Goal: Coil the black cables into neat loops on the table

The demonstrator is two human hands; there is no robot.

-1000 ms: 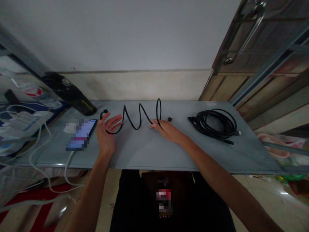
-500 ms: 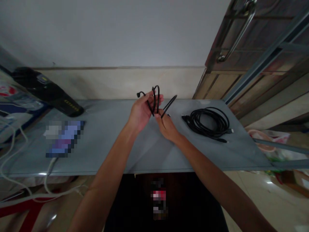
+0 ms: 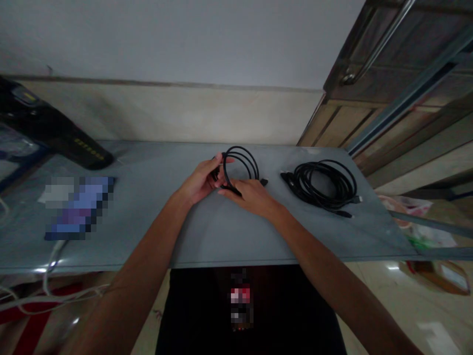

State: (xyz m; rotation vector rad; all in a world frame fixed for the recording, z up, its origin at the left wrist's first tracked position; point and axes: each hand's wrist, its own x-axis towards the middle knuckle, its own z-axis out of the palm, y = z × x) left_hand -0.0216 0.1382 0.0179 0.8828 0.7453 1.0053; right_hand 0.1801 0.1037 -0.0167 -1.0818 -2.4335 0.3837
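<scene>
A thin black cable (image 3: 242,149) is looped into a small coil between my two hands, just above the grey table (image 3: 221,236). My left hand (image 3: 205,178) grips the coil's left side, thumb on top and fingers curled beneath. Across its lower edge lies my right hand (image 3: 251,196), closed on the loops. A dark connector (image 3: 263,182) pokes out beyond the right hand's knuckles. Farther right, a thicker black cable (image 3: 325,185) rests on the table in a round coil, its plug ends sticking out; neither hand touches it.
On the left lie a blurred-out phone-like slab (image 3: 83,207) with a white cord (image 3: 55,254) and a black wand-shaped device (image 3: 70,138). A wall (image 3: 207,111) runs along the back edge. A metal frame bar (image 3: 406,103) rises at right.
Both hands have come lower, toward the table. The cable's loops, earlier upright and spread apart, now form a rounder coil. The view has shifted slightly, too.
</scene>
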